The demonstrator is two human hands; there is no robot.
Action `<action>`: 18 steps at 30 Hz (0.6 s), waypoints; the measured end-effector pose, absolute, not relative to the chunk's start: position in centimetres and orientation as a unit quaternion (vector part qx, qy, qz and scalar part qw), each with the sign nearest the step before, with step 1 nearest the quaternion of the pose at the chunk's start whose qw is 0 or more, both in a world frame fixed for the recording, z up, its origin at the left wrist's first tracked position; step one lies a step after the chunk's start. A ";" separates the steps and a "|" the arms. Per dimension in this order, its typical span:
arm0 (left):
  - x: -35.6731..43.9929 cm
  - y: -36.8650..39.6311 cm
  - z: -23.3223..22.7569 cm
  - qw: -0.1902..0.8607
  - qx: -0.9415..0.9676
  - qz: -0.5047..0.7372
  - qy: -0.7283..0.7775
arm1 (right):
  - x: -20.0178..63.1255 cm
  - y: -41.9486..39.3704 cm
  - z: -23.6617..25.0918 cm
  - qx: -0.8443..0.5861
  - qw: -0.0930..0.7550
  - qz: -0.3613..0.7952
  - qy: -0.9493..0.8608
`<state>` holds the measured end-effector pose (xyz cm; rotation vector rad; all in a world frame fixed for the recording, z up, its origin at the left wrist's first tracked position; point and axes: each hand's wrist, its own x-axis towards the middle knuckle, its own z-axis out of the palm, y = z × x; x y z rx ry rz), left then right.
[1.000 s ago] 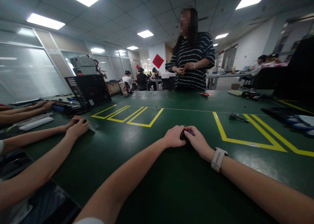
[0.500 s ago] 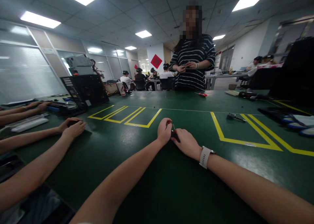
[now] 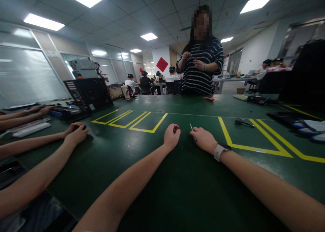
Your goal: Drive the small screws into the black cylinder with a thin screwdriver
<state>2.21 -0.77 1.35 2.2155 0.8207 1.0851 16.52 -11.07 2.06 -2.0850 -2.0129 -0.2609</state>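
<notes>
Outstretched, left hand (image 3: 172,136) loosely clenched, right hand (image 3: 204,139) pinching thin tool (image 3: 191,127) upright.

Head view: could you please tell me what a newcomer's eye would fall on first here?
Two bare forearms reach across the green table: the left hand curled shut, the right hand, with a wrist watch, pinching a thin pin. Beyond them stands a person in a striped shirt, with yellow tape outlines on the table between.

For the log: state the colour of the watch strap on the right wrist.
White, on the watch strap; the head view shows it.
</notes>
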 end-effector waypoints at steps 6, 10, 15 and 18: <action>2.3 -0.8 1.4 0.274 0.830 0.362 0.323 | 21.7 -12.5 1.0 -0.762 0.142 -0.096 -0.624; 2.6 -0.5 1.3 0.273 0.820 0.358 0.353 | 22.9 -13.2 0.6 -0.793 0.184 -0.089 -0.574; 2.7 -0.4 1.2 0.276 0.820 0.362 0.346 | 21.2 -12.2 0.8 -0.792 0.241 -0.051 -0.558; 2.6 -0.5 1.2 0.279 0.821 0.362 0.342 | 19.3 -10.8 1.0 -0.789 0.258 -0.031 -0.556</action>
